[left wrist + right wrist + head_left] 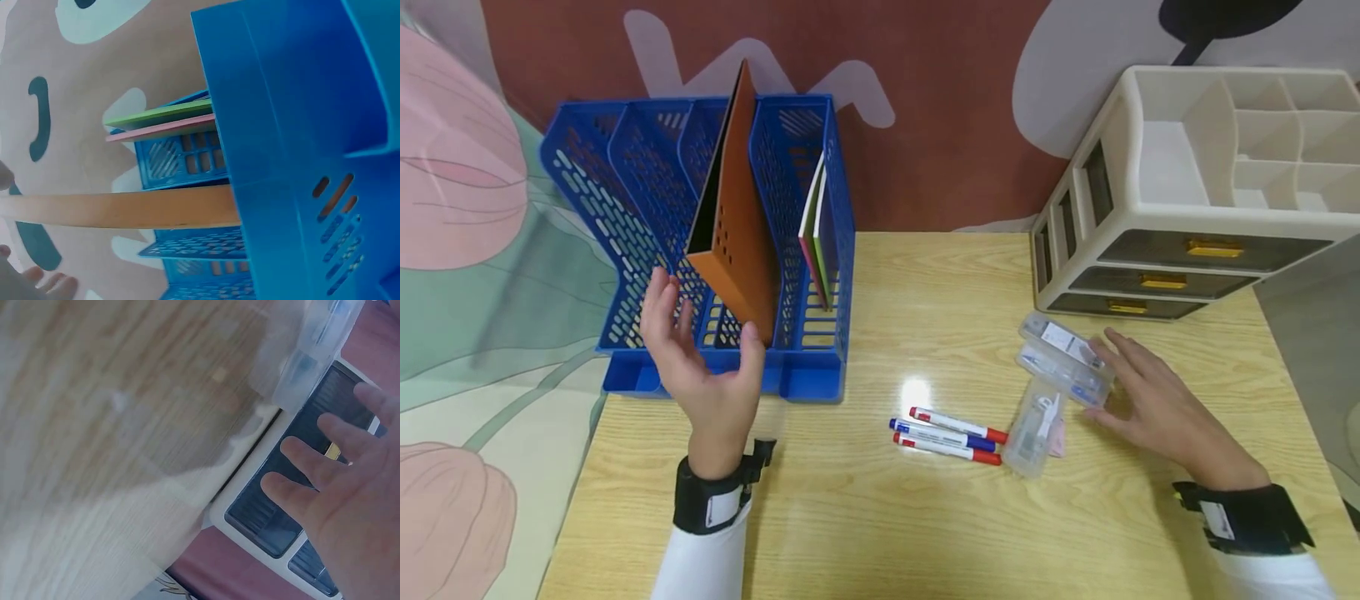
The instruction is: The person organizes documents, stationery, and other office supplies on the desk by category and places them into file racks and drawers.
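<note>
My left hand point(703, 371) is raised in front of the blue file rack point(812, 360), thumb spread from the fingers and nothing held. Behind it an orange file box point(745, 267) stands upright in one of the rack's slots. In the left wrist view, fingertips point(59, 287) show beside the box's orange edge point(125, 210). On the table my right hand point(1157, 408) has its fingers spread at the right end of a clear plastic case point(1063, 358). Below that lies a second clear case point(1033, 429) with white items inside. The right wrist view shows the spread fingers before the drawers.
Two red markers point(947, 448) and a blue marker point(940, 433) lie left of the second case. A white drawer unit point(1138, 212) with an open-topped organizer stands at the back right. Two thin books point(816, 233) lean in the rack's right slot. A wall runs behind.
</note>
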`<control>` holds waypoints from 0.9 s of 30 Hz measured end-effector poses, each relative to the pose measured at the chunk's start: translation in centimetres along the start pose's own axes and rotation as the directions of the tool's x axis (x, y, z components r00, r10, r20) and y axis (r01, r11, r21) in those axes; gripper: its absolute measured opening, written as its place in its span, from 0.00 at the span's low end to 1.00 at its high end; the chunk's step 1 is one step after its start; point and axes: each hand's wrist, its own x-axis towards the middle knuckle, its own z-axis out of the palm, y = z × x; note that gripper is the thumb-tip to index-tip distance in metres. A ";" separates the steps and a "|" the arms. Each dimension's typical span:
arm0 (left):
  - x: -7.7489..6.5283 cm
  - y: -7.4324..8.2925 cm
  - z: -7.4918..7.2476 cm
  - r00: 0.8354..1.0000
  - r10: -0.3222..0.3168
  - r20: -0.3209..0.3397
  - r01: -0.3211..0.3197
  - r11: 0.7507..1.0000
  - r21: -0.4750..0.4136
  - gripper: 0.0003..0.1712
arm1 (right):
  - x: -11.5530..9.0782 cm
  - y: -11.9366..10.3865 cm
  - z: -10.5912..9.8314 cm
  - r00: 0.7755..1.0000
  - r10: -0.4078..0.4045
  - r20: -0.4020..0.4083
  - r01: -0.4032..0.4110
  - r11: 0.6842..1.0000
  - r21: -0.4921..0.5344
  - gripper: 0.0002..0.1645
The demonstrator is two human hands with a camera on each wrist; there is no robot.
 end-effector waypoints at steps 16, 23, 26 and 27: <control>-3.8 3.2 1.6 0.910 0.409 0.075 -0.415 0.901 0.128 0.23 | 0.7 -0.5 0.7 0.993 -0.077 0.091 0.081 0.996 -0.041 0.73; -5.7 3.2 1.9 0.802 0.418 0.427 -0.475 0.879 0.030 0.22 | 0.8 -1.2 0.8 0.990 -0.098 0.101 0.102 0.994 -0.029 0.72; -6.4 3.0 2.3 0.721 0.403 0.564 -0.472 0.881 -0.026 0.24 | 0.9 -1.5 0.8 0.988 -0.094 0.122 0.097 0.995 -0.012 0.71; -6.6 2.8 2.5 0.688 0.390 0.612 -0.463 0.885 -0.043 0.26 | 0.9 -1.6 0.8 0.987 -0.088 0.134 0.089 0.996 -0.004 0.70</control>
